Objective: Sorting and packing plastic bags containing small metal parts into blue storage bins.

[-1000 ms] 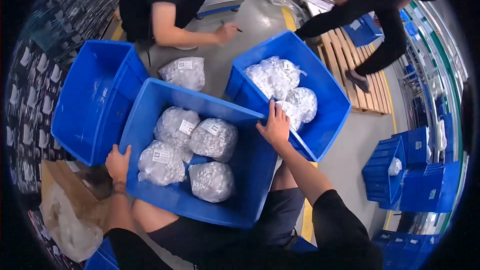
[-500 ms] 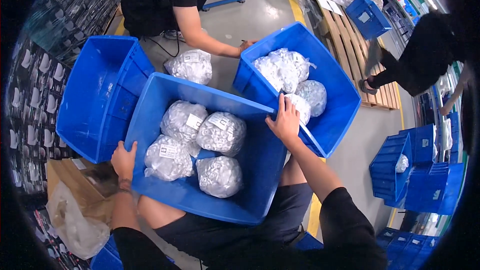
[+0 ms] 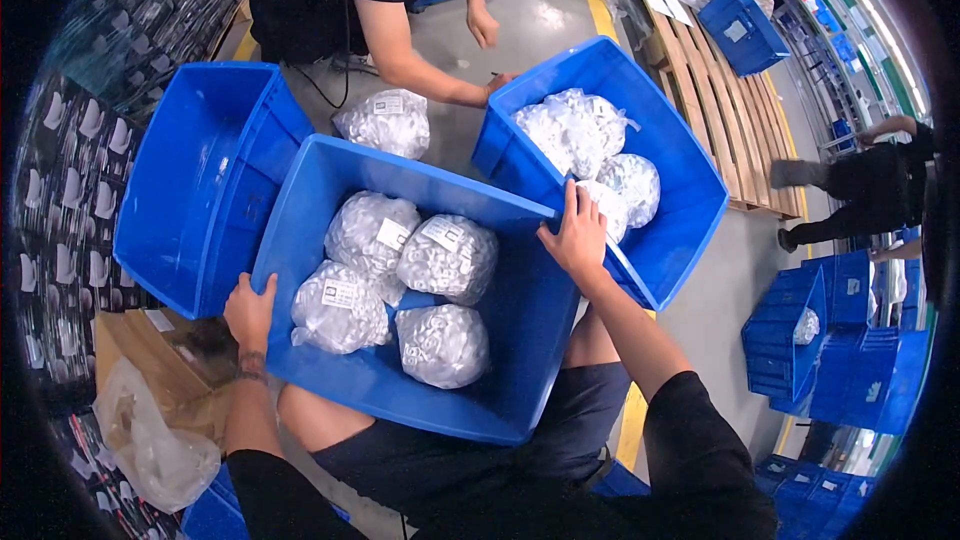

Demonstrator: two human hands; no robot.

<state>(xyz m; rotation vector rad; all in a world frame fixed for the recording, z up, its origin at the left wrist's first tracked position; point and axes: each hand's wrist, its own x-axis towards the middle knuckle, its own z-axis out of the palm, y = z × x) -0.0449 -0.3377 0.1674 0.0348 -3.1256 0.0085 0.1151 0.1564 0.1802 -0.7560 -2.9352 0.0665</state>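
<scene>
Between my hands is a blue plastic bin, resting at my knees. Several clear bags of small whitish parts lie inside it, some with white labels. My left hand is closed on the bin's left edge, thumb over the rim. At the right far corner, my right hand grips the rim, fingers over the edge. Just beyond that hand stands a second blue bin holding similar bags. Another such bag sits on the floor past my bin.
An empty-looking blue bin stands at the left. A crouching co-worker reaches to the second bin. Behind it lies a wooden pallet; another person is at the right near more blue bins. An open cardboard box sits lower left.
My bin has tilted or shifted slightly, its far edge now higher in view. The co-worker's second hand has come into sight. The person at the right has moved farther off.
</scene>
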